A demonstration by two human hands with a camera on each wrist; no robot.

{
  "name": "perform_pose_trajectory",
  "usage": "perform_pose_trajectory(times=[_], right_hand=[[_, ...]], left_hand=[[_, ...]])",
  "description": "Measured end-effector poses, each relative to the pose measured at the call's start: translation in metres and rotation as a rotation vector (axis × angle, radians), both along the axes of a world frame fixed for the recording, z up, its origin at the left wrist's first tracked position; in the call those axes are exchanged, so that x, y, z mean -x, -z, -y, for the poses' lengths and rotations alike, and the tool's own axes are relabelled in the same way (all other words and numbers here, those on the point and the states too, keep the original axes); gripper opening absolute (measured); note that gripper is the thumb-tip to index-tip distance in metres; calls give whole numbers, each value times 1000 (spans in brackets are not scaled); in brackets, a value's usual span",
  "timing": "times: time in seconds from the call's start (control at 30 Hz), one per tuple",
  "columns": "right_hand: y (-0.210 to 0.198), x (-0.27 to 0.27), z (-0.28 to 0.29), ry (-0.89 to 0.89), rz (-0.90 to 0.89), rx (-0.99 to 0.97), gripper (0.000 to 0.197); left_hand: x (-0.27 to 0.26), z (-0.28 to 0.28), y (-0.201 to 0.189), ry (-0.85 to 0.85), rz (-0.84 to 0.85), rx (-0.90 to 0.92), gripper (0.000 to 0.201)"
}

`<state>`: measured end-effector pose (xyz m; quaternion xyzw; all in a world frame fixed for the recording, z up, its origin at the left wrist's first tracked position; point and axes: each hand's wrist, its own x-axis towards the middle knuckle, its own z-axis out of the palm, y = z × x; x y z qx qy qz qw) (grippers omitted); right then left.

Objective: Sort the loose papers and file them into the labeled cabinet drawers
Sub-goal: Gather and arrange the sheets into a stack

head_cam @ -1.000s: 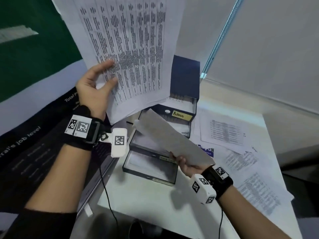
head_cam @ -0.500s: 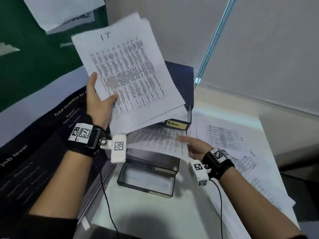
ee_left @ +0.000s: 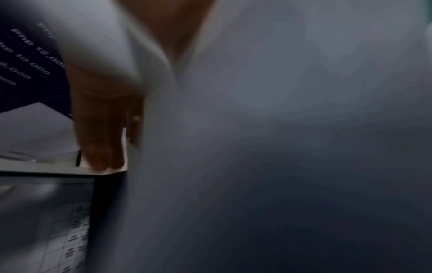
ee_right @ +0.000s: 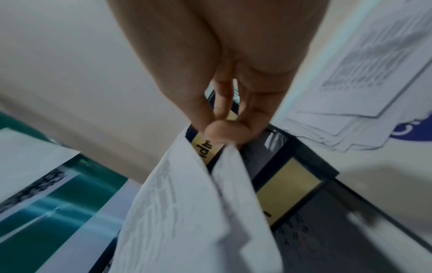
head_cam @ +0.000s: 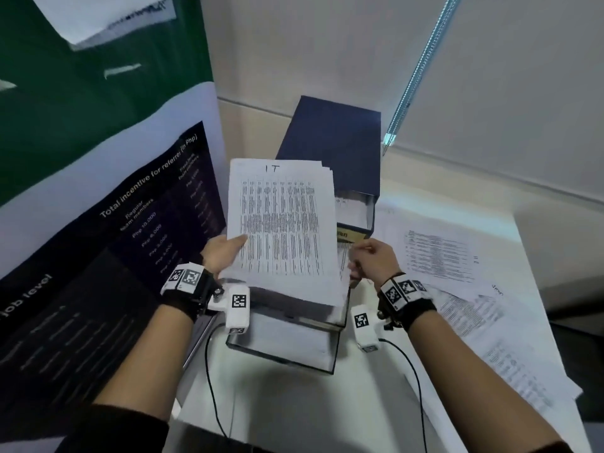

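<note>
Above the open cabinet drawers [head_cam: 294, 338]: paper stack [head_cam: 281, 230] marked "IT", gripped by left hand [head_cam: 222, 256], hiding the drawers beneath. Right hand [head_cam: 372, 259] pinches sheets at its edge. Loose papers [head_cam: 457, 256] on table [head_cam: 294, 403], poster [head_cam: 108, 256] alongside.

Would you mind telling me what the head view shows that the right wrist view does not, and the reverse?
Only the head view shows the handwritten "IT" heading on the paper stack, the left hand gripping that stack, and the cabinet top. Only the right wrist view shows the right hand pinching sheet edges between thumb and fingertips. Both show the yellow drawer label, partly covered, and loose papers on the table.
</note>
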<state>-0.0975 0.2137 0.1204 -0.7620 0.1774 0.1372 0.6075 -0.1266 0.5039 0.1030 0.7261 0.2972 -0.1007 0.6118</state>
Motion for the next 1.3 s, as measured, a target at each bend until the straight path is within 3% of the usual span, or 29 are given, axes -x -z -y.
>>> perform_pose_trajectory(times=[0.07, 0.13, 0.2, 0.43, 0.57, 0.63, 0.73, 0.8, 0.93, 1.0, 1.07, 1.17, 1.3], right_hand=[[2, 13, 4, -230, -75, 78, 4], [4, 29, 5, -491, -179, 146, 10], [13, 40, 3, -600, -217, 115, 20], [12, 9, 4, -158, -208, -205, 15], [12, -14, 2, -45, -227, -249, 13], [14, -21, -2, -59, -238, -305, 9], [17, -24, -7, -112, -261, -360, 31], [7, -14, -6, -211, -223, -234, 30], [-22, 15, -4, -334, 59, 74, 43], [-33, 29, -11, -405, 76, -59, 51], [-32, 39, -20, -448, -21, -361, 51], [-17, 57, -27, -315, -243, -717, 45], [23, 83, -31, -229, -341, -598, 53]], left_hand=[[0, 0, 8, 14, -13, 89, 39], [-1, -4, 11, 27, -32, 57, 39], [-3, -7, 11, 6, -3, 41, 37], [-2, -7, -22, -232, 258, -5, 31], [5, -14, -45, -271, 419, -9, 32], [8, -17, -53, -242, 469, 25, 30], [11, -20, -59, -144, 524, 104, 21], [15, -18, -65, -78, 526, 120, 20], [24, -10, -68, 12, 546, 260, 24], [28, 1, -70, 53, 521, 344, 26], [32, 12, -67, 97, 492, 360, 31], [43, 15, -55, 194, 453, 381, 41], [65, 0, -35, 331, 318, 257, 32]])
